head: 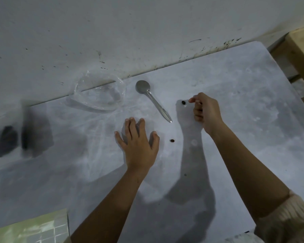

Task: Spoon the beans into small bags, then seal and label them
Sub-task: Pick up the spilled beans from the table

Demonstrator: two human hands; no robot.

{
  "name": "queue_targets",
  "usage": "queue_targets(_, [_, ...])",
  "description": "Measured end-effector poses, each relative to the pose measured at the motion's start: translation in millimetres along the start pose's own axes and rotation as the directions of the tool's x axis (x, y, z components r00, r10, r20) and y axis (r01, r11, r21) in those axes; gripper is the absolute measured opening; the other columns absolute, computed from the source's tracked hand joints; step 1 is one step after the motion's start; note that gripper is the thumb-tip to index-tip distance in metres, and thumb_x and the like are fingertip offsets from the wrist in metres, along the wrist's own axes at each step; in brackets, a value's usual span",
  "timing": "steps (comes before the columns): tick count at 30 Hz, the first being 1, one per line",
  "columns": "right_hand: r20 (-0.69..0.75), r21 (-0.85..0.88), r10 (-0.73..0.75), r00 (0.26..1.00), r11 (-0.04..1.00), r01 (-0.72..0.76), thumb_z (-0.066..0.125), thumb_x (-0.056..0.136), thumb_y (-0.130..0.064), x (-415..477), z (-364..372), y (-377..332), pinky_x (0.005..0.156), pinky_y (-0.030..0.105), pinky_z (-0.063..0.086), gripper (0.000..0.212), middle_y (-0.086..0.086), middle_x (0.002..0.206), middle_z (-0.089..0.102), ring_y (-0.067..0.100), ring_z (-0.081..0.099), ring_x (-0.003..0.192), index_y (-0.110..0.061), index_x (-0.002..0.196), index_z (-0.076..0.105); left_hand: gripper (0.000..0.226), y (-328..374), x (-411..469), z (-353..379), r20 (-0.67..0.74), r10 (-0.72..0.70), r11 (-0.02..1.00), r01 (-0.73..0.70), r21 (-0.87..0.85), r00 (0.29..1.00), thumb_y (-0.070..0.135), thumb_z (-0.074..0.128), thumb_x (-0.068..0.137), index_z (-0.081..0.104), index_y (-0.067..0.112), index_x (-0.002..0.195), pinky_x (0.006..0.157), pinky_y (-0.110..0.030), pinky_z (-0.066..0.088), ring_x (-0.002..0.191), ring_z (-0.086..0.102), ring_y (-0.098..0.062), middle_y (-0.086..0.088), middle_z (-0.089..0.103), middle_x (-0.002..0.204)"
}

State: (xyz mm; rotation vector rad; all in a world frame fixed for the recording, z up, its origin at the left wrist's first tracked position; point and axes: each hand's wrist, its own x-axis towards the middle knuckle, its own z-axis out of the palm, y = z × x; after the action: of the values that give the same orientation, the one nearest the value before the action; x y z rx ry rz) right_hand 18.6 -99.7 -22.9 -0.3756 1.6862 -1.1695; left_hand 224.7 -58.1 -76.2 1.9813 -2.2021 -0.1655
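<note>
Two dark beans lie loose on the grey table [235, 102]: one bean [183, 102] just left of my right hand's fingertips, a second bean [172, 141] between my two hands. My right hand [206, 112] hovers with its fingers curled in, thumb and forefinger pointing at the first bean without touching it; nothing shows inside it. My left hand [139, 142] rests flat on the table with fingers spread, on what looks like thin clear plastic film [95, 146]. A metal spoon [152, 99] lies empty, bowl towards the wall. An empty clear plastic container [100, 92] stands at the back.
At the far left edge sit blurred dark shapes [5, 139], too smeared to identify. A small dark spot [185, 175] lies in my right arm's shadow. The wall runs along the table's back edge. A wooden frame [298, 50] stands beyond the right corner, and tiled floor [33, 228] shows bottom left.
</note>
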Motion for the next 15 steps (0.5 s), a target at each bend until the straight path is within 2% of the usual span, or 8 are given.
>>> queue_targets(2, [-0.012,-0.260,-0.179,0.984,0.950,0.170,0.065,0.083,-0.023,1,1,4,0.043,0.014,0.029,0.020,-0.013,0.036,0.039,0.005,0.032,0.038,-0.007,0.071,0.068,0.052,0,0,0,0.003,-0.001,1.000,0.001,-0.002,1.000,0.044,0.038,0.090,0.044,0.015,0.133,0.108,-0.062,0.020,0.139,0.029,-0.029,-0.015,0.042,0.141])
queue_targets(4, [0.003,-0.437,-0.338,0.941,0.846,0.305,0.071,0.079,-0.025,4,3,8,0.047,0.007,0.030,0.014,-0.017,0.037,0.044,0.002,0.040,0.042,-0.011,0.077,0.072,0.052,0,0,0,0.008,-0.003,1.000,0.003,0.002,1.000,0.045,0.038,0.091,0.044,0.015,0.133,0.108,-0.062,0.019,0.139,0.028,-0.029,-0.015,0.042,0.141])
queue_targets(7, [0.036,-0.556,-0.446,0.894,0.735,0.389,0.073,0.078,-0.024,6,5,10,0.051,0.003,0.032,0.013,-0.013,0.038,0.041,-0.004,0.045,0.044,-0.013,0.086,0.073,0.052,0,0,0,0.016,-0.004,1.000,0.004,-0.006,1.000,0.045,0.037,0.091,0.044,0.015,0.133,0.109,-0.061,0.018,0.140,0.027,-0.028,-0.014,0.041,0.142])
queue_targets(9, [0.066,-0.582,-0.463,0.884,0.702,0.411,0.074,0.078,-0.019,7,6,13,0.053,0.002,0.034,0.012,-0.019,0.038,0.045,-0.009,0.048,0.048,-0.012,0.087,0.074,0.052,0,0,0,0.019,-0.007,1.000,0.007,-0.007,1.000,0.045,0.037,0.090,0.044,0.015,0.133,0.109,-0.062,0.018,0.140,0.027,-0.028,-0.014,0.041,0.142])
queue_targets(11, [0.078,-0.601,-0.463,0.883,0.685,0.412,0.071,0.080,-0.018,7,9,16,0.059,0.006,0.040,0.008,-0.026,0.049,0.055,-0.006,0.057,0.058,-0.013,0.085,0.074,0.053,0,1,0,0.023,-0.008,1.000,0.008,-0.004,1.000,0.045,0.036,0.090,0.044,0.015,0.133,0.109,-0.062,0.018,0.140,0.026,-0.028,-0.014,0.041,0.143])
queue_targets(13, [0.066,-0.667,-0.469,0.881,0.636,0.388,0.065,0.084,-0.021,8,10,19,0.071,0.027,0.052,0.012,-0.007,0.075,0.070,0.012,0.066,0.076,-0.015,0.088,0.074,0.054,0,1,0,0.031,-0.002,1.000,0.002,0.003,1.000,0.045,0.034,0.091,0.043,0.015,0.135,0.109,-0.062,0.018,0.141,0.025,-0.028,-0.015,0.039,0.144])
queue_targets(15, [0.071,-0.744,-0.478,0.875,0.560,0.366,0.059,0.089,-0.025,10,10,22,0.071,0.032,0.051,0.017,0.007,0.085,0.072,0.023,0.065,0.080,-0.015,0.094,0.072,0.056,0,1,1,0.046,0.003,1.000,-0.003,-0.001,0.999,0.046,0.032,0.092,0.040,0.015,0.138,0.110,-0.063,0.015,0.143,0.021,-0.028,-0.014,0.035,0.148])
